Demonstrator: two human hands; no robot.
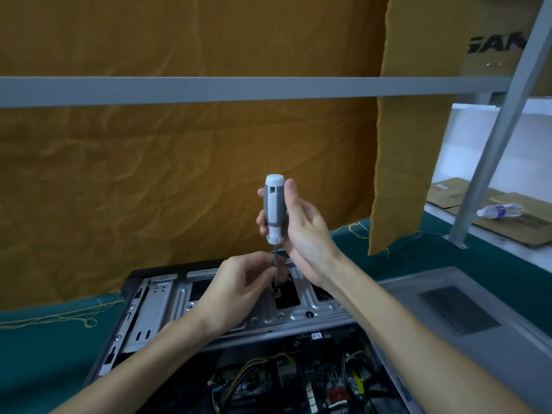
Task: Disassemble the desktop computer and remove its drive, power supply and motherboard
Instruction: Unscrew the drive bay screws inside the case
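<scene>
Backing out a drive-cage screw, case open

I see the right hand (301,231) wrapped around the grey-white screwdriver (274,209), held upright at frame centre. The left hand (239,282) pinches its shaft low, near the tip, steadying it on the metal drive cage (260,312). The desktop computer (239,339) lies open at lower centre, its side panel (466,318) set down at lower right. The motherboard (298,386) and cabling sit in place. My read: early going; drive, power supply and board all remain.

Ochre cloth (179,162) behind grey rail (239,89)
</scene>
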